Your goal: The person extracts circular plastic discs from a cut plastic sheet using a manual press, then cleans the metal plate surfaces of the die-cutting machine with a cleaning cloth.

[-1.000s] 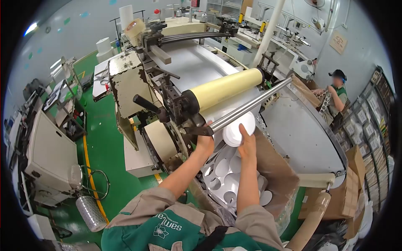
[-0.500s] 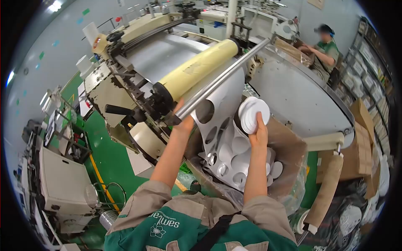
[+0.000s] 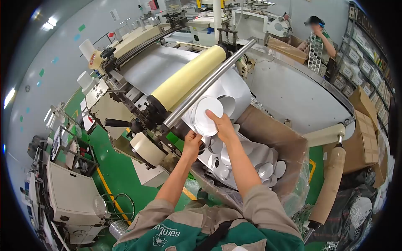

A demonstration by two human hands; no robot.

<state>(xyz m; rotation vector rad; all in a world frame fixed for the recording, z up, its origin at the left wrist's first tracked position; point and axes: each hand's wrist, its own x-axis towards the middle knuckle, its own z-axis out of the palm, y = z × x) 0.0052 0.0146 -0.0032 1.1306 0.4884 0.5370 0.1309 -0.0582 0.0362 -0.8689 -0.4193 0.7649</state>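
A stack of white discs is in my right hand, whose thumb lies across the top disc. My left hand is just below and left of the stack, its fingers bent together near the edge of the discs or the sheet; what they pinch is too small to make out. Behind the discs, a white sheet with round holes hangs from beneath the metal bar and the yellow roller. Under my hands, a plastic-lined box holds loose discs and punched sheet.
A machine with a black handle stands at left. At right are a brown roll, a cardboard box and shelves. A co-worker at upper right holds a punched sheet. A wire stool stands lower left.
My right hand has moved left with the discs, now before the bar. My left hand has come out from under the bar to beside the stack. The co-worker now holds up a sheet.
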